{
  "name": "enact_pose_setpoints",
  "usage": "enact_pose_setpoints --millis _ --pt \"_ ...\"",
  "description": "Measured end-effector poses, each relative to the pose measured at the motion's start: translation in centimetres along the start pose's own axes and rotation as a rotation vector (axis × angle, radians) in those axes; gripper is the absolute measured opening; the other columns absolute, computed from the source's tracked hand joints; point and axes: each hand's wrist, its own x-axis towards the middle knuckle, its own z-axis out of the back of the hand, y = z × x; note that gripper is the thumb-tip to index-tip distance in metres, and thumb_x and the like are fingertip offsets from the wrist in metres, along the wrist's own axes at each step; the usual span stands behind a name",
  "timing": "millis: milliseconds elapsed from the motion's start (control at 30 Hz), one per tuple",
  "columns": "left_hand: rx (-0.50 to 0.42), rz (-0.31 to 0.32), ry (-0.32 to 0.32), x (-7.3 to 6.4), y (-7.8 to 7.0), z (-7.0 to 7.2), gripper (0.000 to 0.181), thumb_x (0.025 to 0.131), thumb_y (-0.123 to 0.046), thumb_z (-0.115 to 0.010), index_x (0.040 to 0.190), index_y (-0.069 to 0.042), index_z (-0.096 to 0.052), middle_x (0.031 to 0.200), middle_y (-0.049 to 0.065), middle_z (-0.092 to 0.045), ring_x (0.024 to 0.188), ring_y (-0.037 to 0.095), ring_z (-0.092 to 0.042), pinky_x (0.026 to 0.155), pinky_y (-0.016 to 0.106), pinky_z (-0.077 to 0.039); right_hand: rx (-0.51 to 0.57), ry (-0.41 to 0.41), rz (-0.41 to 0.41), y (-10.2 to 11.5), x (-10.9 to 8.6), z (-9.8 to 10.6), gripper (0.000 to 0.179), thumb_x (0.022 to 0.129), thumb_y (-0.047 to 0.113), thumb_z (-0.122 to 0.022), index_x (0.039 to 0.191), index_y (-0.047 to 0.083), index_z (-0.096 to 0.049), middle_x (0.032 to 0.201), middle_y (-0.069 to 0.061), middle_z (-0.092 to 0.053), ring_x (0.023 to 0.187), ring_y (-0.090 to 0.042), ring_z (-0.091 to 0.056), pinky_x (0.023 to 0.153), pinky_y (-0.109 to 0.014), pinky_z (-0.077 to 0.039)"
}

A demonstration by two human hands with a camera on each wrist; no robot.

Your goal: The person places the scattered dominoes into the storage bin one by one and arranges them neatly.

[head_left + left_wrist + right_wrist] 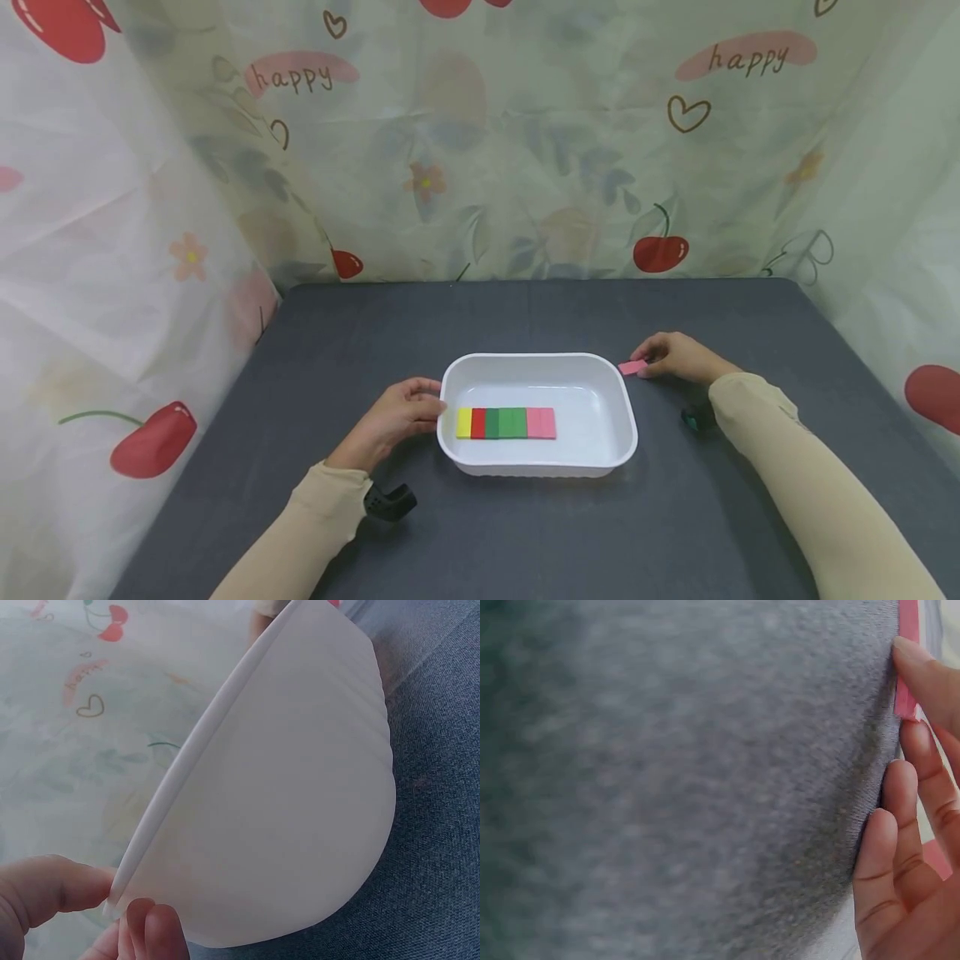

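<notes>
A white rectangular plastic tub (592,446) stands on the dark table. Inside it, toward the left, lies a row of flat coloured pieces: yellow (464,423), red (478,423), green (506,423) and pink (541,423). My left hand (393,421) pinches the tub's left rim (169,780) between thumb and fingers. Just beyond the tub's upper right corner, my right hand (678,357) pinches a flat pink piece (632,367) between thumb and fingertips. In the right wrist view that pink piece (907,675) shows edge-on, close over the grey cloth.
Dark grey cloth (525,542) covers the table. White curtains printed with cherries and hearts hang behind (525,150) and at both sides. A black wrist device (390,503) sits under the left wrist, another dark one (699,417) by the right wrist.
</notes>
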Motion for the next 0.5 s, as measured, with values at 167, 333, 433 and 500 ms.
enact_pose_setpoints --millis 167,333,433,500 --pt "0.003 0.0 -0.003 0.0 0.0 0.0 0.038 0.088 -0.013 -0.068 0.122 -0.003 -0.057 0.103 0.015 -0.069 0.08 0.019 -0.065 0.082 0.034 -0.058 -0.02 0.011 -0.007 -0.1 -0.1 -0.1 0.033 0.084 0.023 -0.074 0.108 0.002 -0.064 0.094 -0.009 -0.059 0.091 -0.023 -0.052 0.075 -0.029 -0.044" --pt "0.0 -0.001 -0.005 -0.1 0.0 -0.1 0.037 0.088 -0.012 -0.068 0.122 -0.003 -0.057 0.103 0.015 -0.069 0.08 0.019 -0.065 0.082 0.033 -0.058 -0.038 0.017 -0.002 0.2 -0.6 -0.3 0.038 0.083 0.025 -0.075 0.109 0.001 -0.061 0.094 -0.008 -0.059 0.089 -0.022 -0.052 0.075 -0.028 -0.045" --pt "-0.002 0.001 0.0 -0.1 0.0 0.0 0.037 0.088 -0.012 -0.068 0.122 -0.003 -0.057 0.102 0.014 -0.07 0.08 0.018 -0.065 0.081 0.033 -0.058 -0.032 0.02 -0.006 0.2 -1.2 -0.5 0.041 0.083 0.025 -0.076 0.111 0.0 -0.059 0.095 -0.009 -0.059 0.089 -0.021 -0.053 0.074 -0.028 -0.046" --pt "-0.005 0.001 0.004 -0.1 -0.1 0.0 0.037 0.088 -0.012 -0.068 0.122 -0.003 -0.056 0.103 0.015 -0.069 0.08 0.018 -0.065 0.081 0.033 -0.058 -0.02 0.026 0.001 0.3 -1.7 -0.7 0.043 0.082 0.024 -0.076 0.113 0.0 -0.058 0.096 -0.009 -0.058 0.089 -0.021 -0.052 0.073 -0.027 -0.047"
